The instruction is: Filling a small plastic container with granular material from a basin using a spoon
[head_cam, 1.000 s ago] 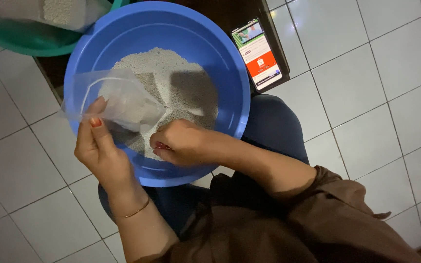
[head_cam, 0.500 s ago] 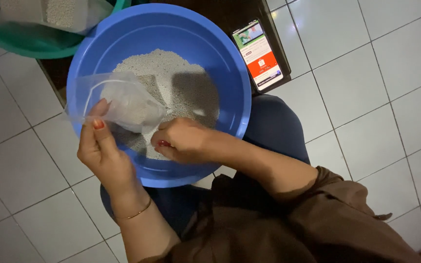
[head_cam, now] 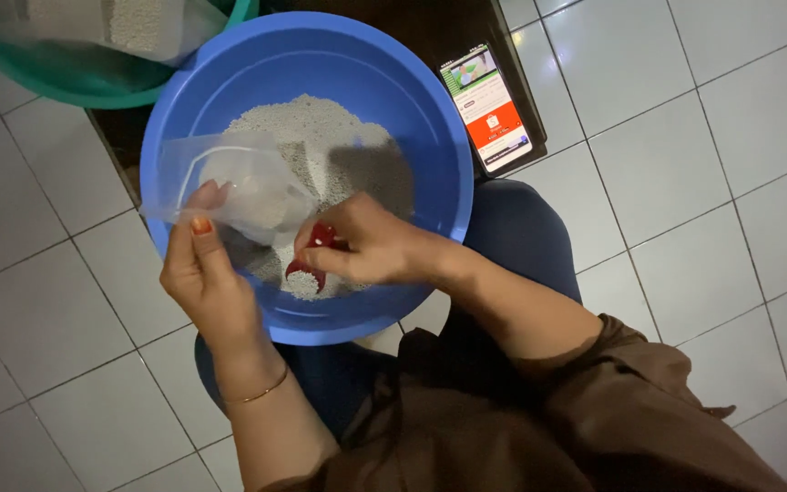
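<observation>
White floor tiles [head_cam: 712, 137] surround a dark low stand on which a phone [head_cam: 487, 109] with a lit screen lies just beside the blue basin [head_cam: 430, 118] of pale grey granules [head_cam: 321, 137], while a green basin [head_cam: 66, 87] holding a clear sack is cut off at the top left edge. Over the blue basin, the left hand [head_cam: 207, 273] pinches a clear plastic bag [head_cam: 229, 182] open, and the right hand [head_cam: 366, 246] has its grip closed on a small red scoop [head_cam: 314, 251]. Fingers mostly hide the scoop, and the bag's contents are hard to make out.
</observation>
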